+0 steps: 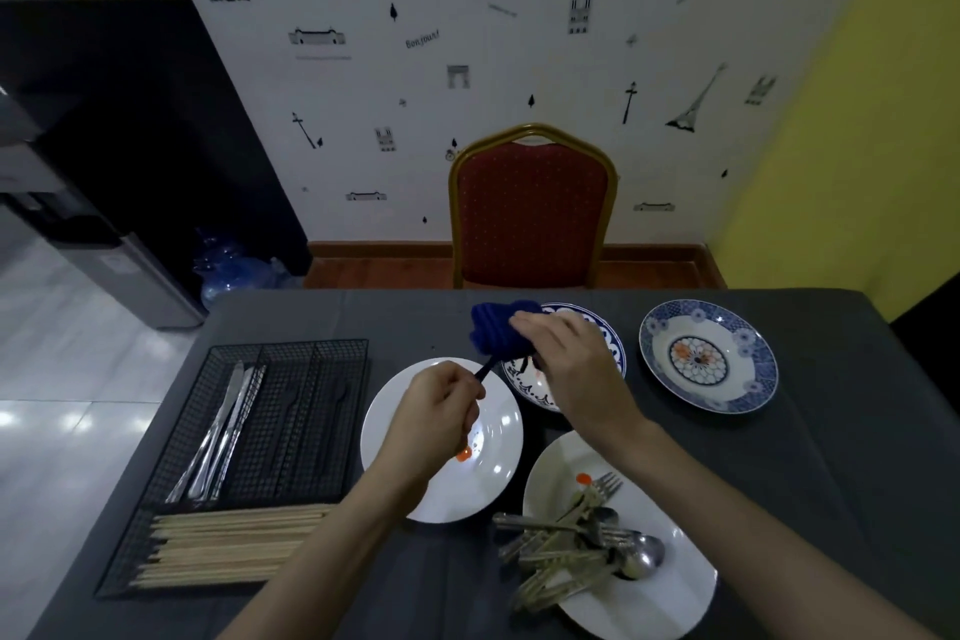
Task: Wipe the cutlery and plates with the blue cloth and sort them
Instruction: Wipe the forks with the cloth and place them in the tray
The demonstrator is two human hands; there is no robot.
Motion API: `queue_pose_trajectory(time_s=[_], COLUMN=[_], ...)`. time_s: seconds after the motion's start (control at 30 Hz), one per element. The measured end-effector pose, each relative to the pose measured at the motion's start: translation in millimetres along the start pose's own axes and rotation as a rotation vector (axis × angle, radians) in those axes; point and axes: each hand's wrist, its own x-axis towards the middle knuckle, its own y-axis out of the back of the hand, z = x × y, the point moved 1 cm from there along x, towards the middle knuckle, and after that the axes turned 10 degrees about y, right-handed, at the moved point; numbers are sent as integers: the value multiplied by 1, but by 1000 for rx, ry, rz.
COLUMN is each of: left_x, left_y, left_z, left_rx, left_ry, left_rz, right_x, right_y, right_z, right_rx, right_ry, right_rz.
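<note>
A dark-handled utensil (483,372) is held at centre frame by the left hand (434,411), its fingers curled tight round the handle. Its working end is wrapped in the blue cloth (496,333), which is pinched and pressed by the fingers of the right hand (569,359). Whether it is a fork, spoon or knife cannot be told, as the head is hidden.

Below, at lower right, unwiped cutlery (576,546) is piled on a white plate (675,603); wiped knives (223,431) lie in the wire tray (322,478) at left.

The utensil is judged stiff, light and possibly slippery; the handle is best gripped. The cloth is soft. The plates are fragile and best taken by the rim.
</note>
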Motion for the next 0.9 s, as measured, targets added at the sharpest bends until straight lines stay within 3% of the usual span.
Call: queue_pose_trajectory(time_s=[0.07, 0.3, 0.5, 0.63, 0.77, 0.9], left_x=[-4, -7, -15, -6, 2, 2], left_y=[0, 4, 11, 12, 6, -1], left_z=[2, 0, -7, -14, -6, 6], left_rx=[-36, -67, -232, -152, -82, -66], left_ry=[15, 27, 185, 245, 183, 117], left_rz=[-30, -56, -122, -50, -57, -72], right_x=[2, 1, 5, 7, 9, -1], right_y=[1, 5, 11, 11, 6, -7], right_z=[6, 5, 43, 31, 0, -25], right_rx=[-7, -54, 143, 169, 160, 50], right_ry=[-49, 114, -371, -424, -290, -2], right_rz=[24, -36, 63, 145, 154, -1])
